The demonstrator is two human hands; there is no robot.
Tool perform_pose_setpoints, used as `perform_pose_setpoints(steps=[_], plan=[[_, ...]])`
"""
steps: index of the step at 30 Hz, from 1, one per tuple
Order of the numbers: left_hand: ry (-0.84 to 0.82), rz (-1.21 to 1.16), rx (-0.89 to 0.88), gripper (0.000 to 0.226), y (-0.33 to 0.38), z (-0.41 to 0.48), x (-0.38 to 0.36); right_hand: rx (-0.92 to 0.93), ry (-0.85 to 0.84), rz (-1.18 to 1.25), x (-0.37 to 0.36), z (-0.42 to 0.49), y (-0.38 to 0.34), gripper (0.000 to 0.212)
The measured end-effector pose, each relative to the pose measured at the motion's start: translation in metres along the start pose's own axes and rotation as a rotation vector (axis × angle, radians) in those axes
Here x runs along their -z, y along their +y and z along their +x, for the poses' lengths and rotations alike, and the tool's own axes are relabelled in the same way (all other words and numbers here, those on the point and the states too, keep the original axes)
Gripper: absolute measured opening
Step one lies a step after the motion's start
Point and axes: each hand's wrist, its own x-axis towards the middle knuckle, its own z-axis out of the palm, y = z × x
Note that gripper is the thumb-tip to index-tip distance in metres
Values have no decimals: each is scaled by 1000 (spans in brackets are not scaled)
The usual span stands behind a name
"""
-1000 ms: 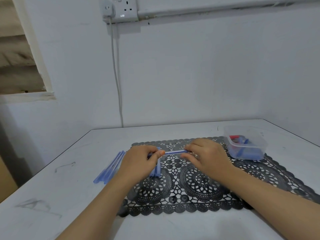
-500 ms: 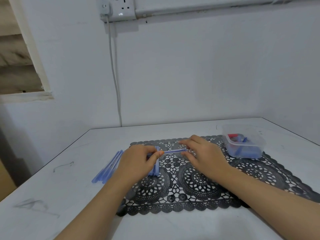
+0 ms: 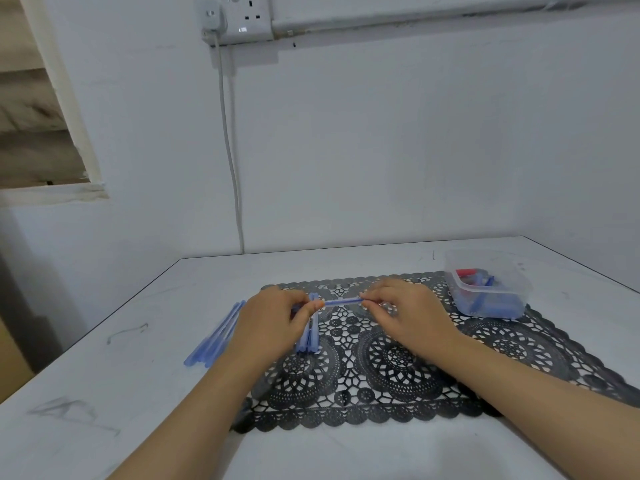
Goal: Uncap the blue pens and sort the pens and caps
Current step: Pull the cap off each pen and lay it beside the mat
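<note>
Barely anything has shifted: my left hand (image 3: 273, 320) and right hand (image 3: 412, 313) still pinch one blue pen (image 3: 343, 302) by its ends over the mat (image 3: 381, 375). Finished pens (image 3: 216, 336) lie off the mat's left edge, caps (image 3: 485, 304) in the tub (image 3: 519, 292) at its far right; a bundle (image 3: 308, 337) on the mat waits. My fingers hide this pen's cap

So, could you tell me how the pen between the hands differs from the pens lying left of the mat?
The held pen is single; the table pens are several. The held pen runs side to side, pinched at its ends by the left hand and right hand; the table pens slant away on the table. Both are slim and blue.
</note>
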Motion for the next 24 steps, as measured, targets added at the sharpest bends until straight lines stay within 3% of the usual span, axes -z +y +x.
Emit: perform_pose_setpoints(steps=[5, 11, 24], plan=[[-62, -1, -50, 30, 3, -3, 3, -122, -35, 143, -3, 2, 2, 7], [-65, 4, -81, 30, 2, -3, 2, -98, -98, 142, -2, 3, -1, 26], [-20, -18, -79, 27, -1, -2, 4, -37, -64, 49, -1, 1, 1, 21]])
